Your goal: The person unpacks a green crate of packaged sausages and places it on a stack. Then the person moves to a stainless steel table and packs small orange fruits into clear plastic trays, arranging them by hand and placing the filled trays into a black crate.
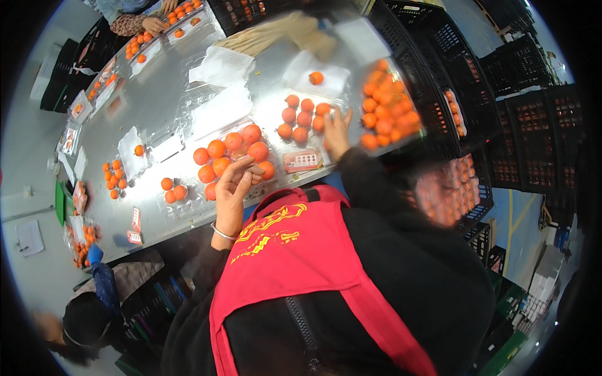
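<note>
Over the near edge of a clear plastic tray of large orange fruit (233, 141), my left hand (239, 181) is raised with bent fingers; whether it grips anything cannot be told. My right hand (336, 129) reaches in at the right side of a group of smaller orange fruit (304, 119), fingers spread, slightly blurred, with no fruit seen in it. To its right lies a crate heaped with orange fruit (388, 113). A single fruit (316, 78) rests on a white sheet (294, 70) behind the group. A printed card (302, 160) lies near the table's front edge.
Black plastic crates (423, 80) stand at the right. White sheets (221, 66) lie on clear trays across the metal table (268, 61). Co-workers' hands (154, 25) and a blue-gloved hand (95, 254) are at the far left parts of the table. More packed fruit (458, 192) is at lower right.
</note>
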A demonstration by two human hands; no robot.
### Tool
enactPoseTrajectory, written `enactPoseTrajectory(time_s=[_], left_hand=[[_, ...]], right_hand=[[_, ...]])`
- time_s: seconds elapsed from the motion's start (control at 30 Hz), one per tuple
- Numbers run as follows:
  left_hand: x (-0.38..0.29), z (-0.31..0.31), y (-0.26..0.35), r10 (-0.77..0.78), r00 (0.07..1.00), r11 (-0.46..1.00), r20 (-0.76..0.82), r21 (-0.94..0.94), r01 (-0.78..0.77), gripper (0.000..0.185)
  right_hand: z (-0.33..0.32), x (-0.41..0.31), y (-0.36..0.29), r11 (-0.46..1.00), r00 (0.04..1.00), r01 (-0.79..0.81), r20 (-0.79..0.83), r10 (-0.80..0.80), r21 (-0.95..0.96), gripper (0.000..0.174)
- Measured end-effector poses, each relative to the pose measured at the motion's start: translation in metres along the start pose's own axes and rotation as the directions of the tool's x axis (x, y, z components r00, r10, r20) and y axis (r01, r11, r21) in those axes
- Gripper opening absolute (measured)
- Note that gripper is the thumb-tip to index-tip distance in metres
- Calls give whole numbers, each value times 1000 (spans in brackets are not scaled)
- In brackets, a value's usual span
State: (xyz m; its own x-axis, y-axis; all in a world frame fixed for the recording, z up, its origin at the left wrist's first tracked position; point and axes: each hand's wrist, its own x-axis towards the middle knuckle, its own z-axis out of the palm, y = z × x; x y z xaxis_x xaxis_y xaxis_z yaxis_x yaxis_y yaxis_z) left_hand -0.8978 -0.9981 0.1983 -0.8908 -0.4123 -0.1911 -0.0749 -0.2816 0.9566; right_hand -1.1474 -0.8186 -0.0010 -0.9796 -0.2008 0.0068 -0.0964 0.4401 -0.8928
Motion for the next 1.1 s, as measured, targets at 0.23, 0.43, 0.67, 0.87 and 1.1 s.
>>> enactPoseTrajectory(time_s=[0.23, 0.43, 0.67, 0.87, 1.1], left_hand=[[-9, 1, 0, -149, 958, 985, 245, 119, 123, 30], [-48, -45, -6, -65, 998, 998, 25, 24, 65, 23], [-60, -122, -43, 29, 790, 999, -612, 35, -9, 33], [-43, -115, -67, 40, 941, 998, -335, -31, -54, 78], [-14, -120, -88, 64, 960, 998, -272, -4, -68, 72]], right_hand=[[14, 14, 10, 999, 997, 34, 72, -35, 15, 63], [-28, -6, -33, 931, 960, 274, 4, -281, -242, 50], [-29, -62, -114, 959, 899, -50, 432, -78, 279, 49], [29, -95, -158, 894, 768, -270, 640, -25, 358, 75], [41, -104, -178, 896, 751, -274, 660, -27, 349, 88]])
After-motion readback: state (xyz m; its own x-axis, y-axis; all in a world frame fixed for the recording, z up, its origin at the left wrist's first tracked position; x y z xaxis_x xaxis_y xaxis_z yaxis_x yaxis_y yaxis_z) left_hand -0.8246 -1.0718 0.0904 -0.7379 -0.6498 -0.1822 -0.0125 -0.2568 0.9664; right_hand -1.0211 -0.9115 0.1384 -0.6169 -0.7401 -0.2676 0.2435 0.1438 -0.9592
